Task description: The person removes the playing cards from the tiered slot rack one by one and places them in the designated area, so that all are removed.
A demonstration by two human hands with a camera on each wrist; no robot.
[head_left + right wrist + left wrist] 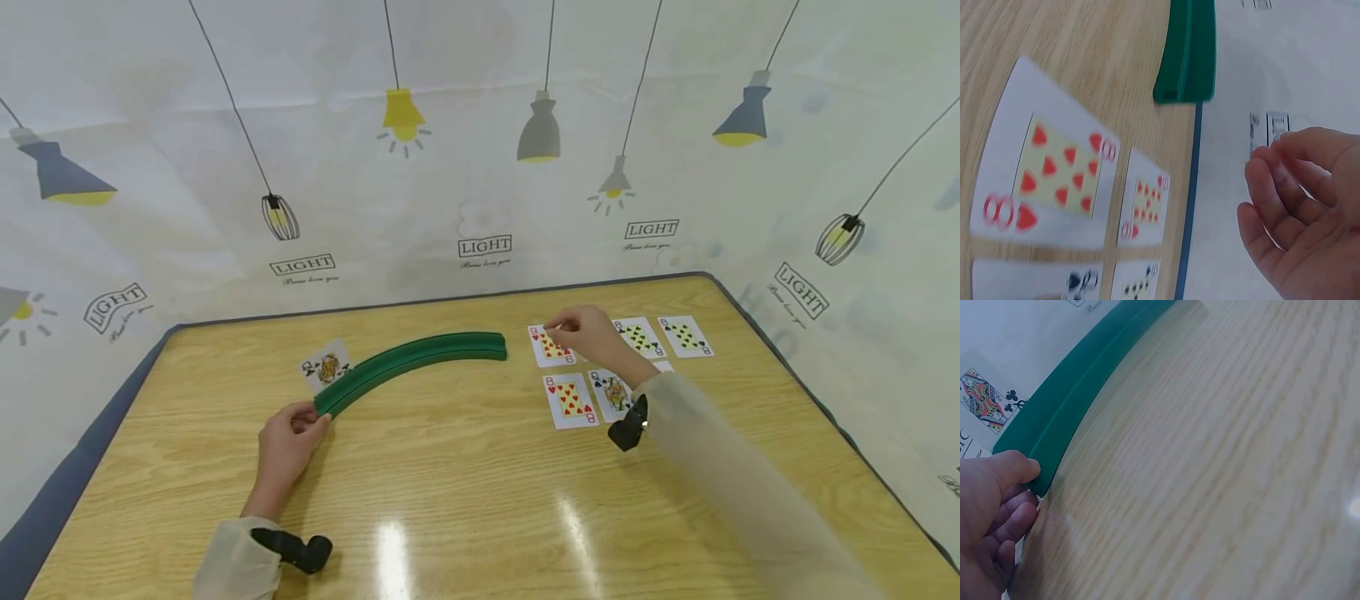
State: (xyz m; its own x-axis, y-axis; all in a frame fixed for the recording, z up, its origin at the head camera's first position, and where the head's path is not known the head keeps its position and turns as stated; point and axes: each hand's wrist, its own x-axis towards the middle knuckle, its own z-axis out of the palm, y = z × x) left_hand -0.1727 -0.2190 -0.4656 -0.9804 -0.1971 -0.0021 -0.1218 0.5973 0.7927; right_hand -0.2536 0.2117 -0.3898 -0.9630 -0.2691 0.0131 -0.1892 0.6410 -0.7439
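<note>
Pinched the green rack point(411, 353), at eleven o'clock on the table point(450, 467), by its eight-o'clock end in the left hand point(287, 442). Held the right hand point(592, 335) empty, fingertips curled to thumb, over cards point(570, 402) at the rack's three o'clock; had the queen of clubs point(327, 367) at its nine.

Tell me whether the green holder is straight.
No, the green holder bends in a clear arc along its length.

Bright; glare on tbl point(465, 475) (two streaks); nr card point(1054, 162) blurry, R-wrist cam.
</note>
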